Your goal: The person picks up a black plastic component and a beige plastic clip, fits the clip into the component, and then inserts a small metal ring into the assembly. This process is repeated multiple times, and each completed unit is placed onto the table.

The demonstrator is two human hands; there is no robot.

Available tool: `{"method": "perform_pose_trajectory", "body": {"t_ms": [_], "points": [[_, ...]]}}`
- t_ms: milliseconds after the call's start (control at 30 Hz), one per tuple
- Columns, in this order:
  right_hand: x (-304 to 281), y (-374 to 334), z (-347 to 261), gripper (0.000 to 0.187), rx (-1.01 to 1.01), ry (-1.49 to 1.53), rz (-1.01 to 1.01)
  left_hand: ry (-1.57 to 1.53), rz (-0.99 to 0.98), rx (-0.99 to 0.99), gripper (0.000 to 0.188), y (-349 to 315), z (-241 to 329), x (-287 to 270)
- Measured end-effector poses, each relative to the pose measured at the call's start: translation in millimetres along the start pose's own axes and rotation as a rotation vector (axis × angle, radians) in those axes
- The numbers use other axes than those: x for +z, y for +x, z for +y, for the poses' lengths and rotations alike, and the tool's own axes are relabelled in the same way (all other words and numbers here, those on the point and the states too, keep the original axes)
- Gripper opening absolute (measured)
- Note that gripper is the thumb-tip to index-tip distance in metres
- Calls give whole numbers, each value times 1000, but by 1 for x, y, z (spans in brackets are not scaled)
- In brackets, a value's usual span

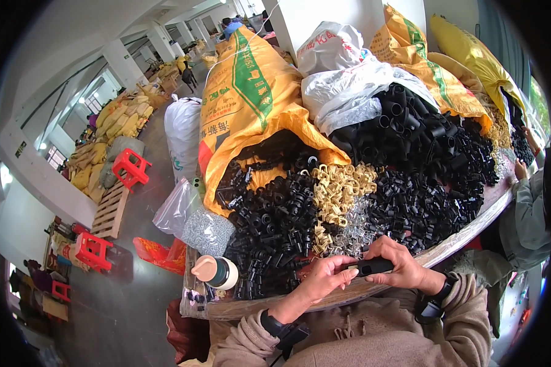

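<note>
A short black plastic tube-like part (374, 266), with an opening in its side, lies crosswise over the table's front edge. Around its right end my right hand (399, 264) is closed. The fingers of my left hand (326, 280) are pinched at the tube's left end; a small dark piece seems to be between them, too small to name. Just beyond my hands lie tan plastic clips (340, 192), small clear or silvery pieces (356, 226) and a heap of small black plastic parts (410, 205).
A cream bottle with a pink lid (207, 269) stands at the table's left corner, beside a clear bag of small pieces (208, 231). Behind rise a large orange woven sack (251, 92) and black tubes (404, 125). Another person's sleeve (528, 211) is at right; red stools (130, 168) stand left.
</note>
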State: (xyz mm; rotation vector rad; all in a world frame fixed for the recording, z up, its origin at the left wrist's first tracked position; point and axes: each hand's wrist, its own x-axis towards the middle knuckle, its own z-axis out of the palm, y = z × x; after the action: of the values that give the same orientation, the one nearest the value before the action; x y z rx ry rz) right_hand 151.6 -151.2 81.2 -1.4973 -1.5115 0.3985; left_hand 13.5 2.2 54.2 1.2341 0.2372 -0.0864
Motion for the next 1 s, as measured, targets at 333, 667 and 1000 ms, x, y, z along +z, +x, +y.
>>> {"method": "perform_pose_trajectory", "body": {"t_ms": [333, 667, 1000], "points": [[13, -6, 1, 39, -5, -13, 102, -59, -19, -63, 31, 1, 8, 3], [10, 12, 20, 61, 27, 98, -20, -236, 287, 23, 44, 9, 17, -11], [6, 12, 30, 81, 4, 331, -199, -178, 212, -43, 50, 11, 17, -10]]}}
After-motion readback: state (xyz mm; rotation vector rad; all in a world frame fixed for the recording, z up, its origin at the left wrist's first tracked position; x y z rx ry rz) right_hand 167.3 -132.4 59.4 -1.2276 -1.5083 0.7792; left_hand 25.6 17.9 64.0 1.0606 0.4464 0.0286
